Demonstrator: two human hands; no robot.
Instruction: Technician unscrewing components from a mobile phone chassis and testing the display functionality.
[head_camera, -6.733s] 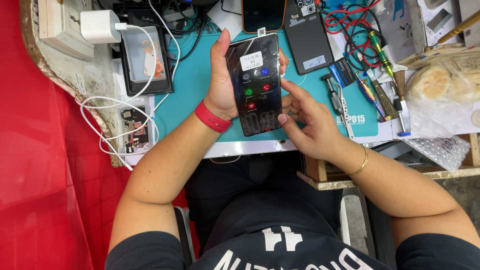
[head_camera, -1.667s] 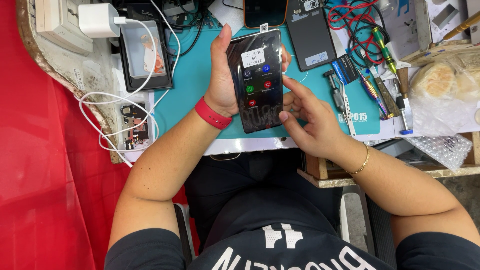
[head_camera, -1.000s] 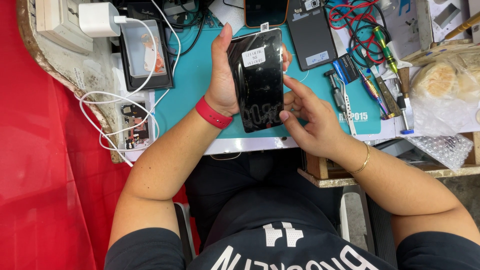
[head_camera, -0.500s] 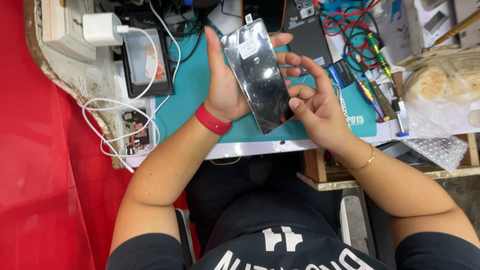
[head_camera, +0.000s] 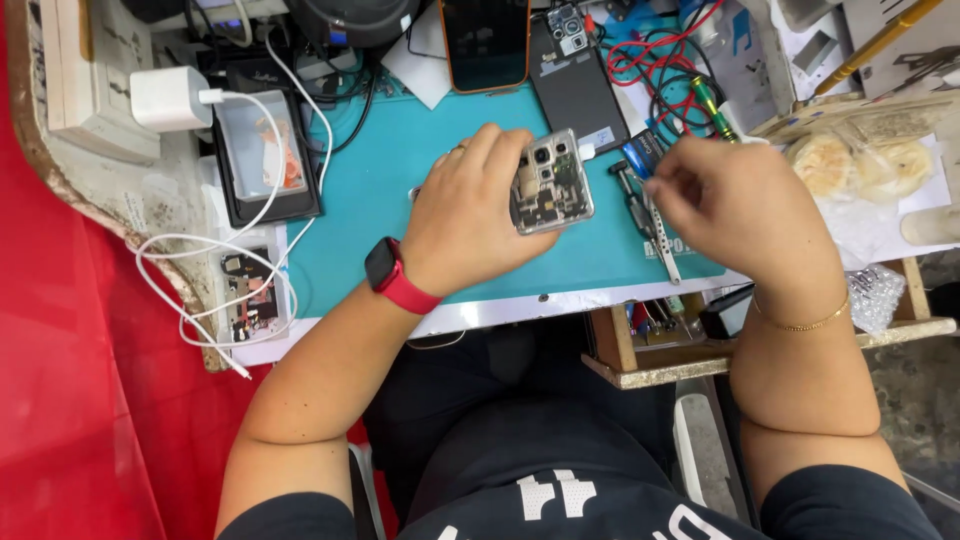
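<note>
My left hand (head_camera: 465, 215), with a red watch on its wrist, grips a phone (head_camera: 552, 182) low over the teal mat (head_camera: 400, 170). The phone's open back faces up, showing the camera modules and circuit boards. My right hand (head_camera: 735, 205) is off the phone, to its right, fingers bent together above metal tweezers (head_camera: 660, 235) and small screwdrivers (head_camera: 632, 195). Whether those fingers pinch anything is hidden.
An orange-rimmed phone (head_camera: 485, 40) and a dark back cover (head_camera: 575, 80) lie at the mat's far edge, beside red wires (head_camera: 650, 50). At left are a white charger (head_camera: 170, 97), its cable (head_camera: 200, 330), a black tray (head_camera: 262, 160) and a small circuit board (head_camera: 245, 295). Plastic-wrapped round items (head_camera: 850, 160) sit at right.
The phone was held screen-up by both hands; it is now turned over with its open back up and lowered toward the mat. My right hand has let go and moved right over the tools.
</note>
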